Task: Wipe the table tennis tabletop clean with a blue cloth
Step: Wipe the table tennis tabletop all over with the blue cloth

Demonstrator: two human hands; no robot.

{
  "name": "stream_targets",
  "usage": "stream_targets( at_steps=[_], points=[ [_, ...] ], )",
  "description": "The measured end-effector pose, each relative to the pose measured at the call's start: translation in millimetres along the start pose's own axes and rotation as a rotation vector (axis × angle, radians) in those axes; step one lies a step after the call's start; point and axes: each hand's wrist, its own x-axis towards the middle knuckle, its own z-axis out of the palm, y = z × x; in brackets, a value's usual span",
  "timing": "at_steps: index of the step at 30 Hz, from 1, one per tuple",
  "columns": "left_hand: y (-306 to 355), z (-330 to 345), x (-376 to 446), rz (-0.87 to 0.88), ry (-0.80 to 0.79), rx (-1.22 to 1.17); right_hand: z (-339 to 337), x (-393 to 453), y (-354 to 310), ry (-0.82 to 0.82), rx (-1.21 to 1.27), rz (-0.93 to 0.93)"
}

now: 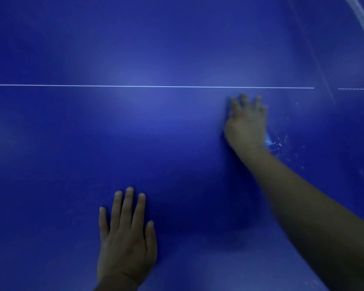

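While your right hand (247, 120) reaches out just short of white line (151, 86), fingers spread flat, likely pressing cloth; cloth blends with blue table (72, 143), can't confirm. White specks (278, 144) beside wrist. Left hand (126, 234) flat, fingers straight, probably bracing your lean.

Left hand (126, 234) flat on blue tabletop (93, 133), right hand (247, 120) spread, blurred

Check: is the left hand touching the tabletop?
Touching. The head view shows the left hand lying flat, fingers straight and spread, palm down on the tabletop, no gap visible.
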Motion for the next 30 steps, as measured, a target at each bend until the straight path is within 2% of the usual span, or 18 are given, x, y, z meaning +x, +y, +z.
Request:
stream_targets(
  at_steps=[3, 5, 7, 9, 11, 13, 15, 18, 20, 22, 24, 26, 27, 28, 30],
  points=[
    [-2, 3, 1, 0.007, 0.045, -0.003, 12, 2, -92, -0.06, 0.034, -0.337],
    [-3, 6, 1, 0.012, 0.059, 0.009, 16, 12, -113, -0.088, 0.071, -0.487],
    [-3, 8, 1, 0.014, 0.062, 0.009, 12, 32, -79, -0.05, -0.031, -0.399],
    [-3, 8, 2, 0.016, 0.081, -0.002, 7, 48, -17, 0.014, -0.08, -0.096],
    [-2, 7, 2, 0.015, 0.094, -0.011, -2, 47, 35, 0.011, 0.004, 0.235],
    [-2, 7, 1, 0.017, 0.085, 0.0, -5, 38, 31, -0.019, 0.055, 0.393],
    [-4, 7, 1, 0.012, 0.082, -0.001, 0, 26, -16, -0.025, 0.027, 0.255],
    [-2, 8, 1, 0.013, 0.088, 0.023, 13, 2, -108, -0.052, 0.052, -0.2],
    [-1, 7, 1, 0.014, 0.092, 0.026, 14, 5, -130, -0.077, 0.07, -0.332],
    [0, 5, 1, 0.011, 0.092, 0.02, 12, 28, -96, -0.052, -0.023, -0.239],
    [2, 3, 1, 0.01, 0.084, 0.011, 11, 44, -29, -0.014, -0.067, -0.009],
    [3, 0, 1, 0.01, 0.058, 0.009, 2, 43, 35, 0.025, -0.001, 0.222],
    [3, -1, 1, 0.008, 0.044, 0.012, 0, 37, 46, 0.031, 0.036, 0.278],
    [3, -2, 1, 0.005, 0.032, 0.015, 2, 31, 44, 0.04, 0.044, 0.265],
    [4, -3, 0, -0.001, 0.022, 0.013, 9, 20, 13, 0.026, -0.007, -0.011]
  ],
)
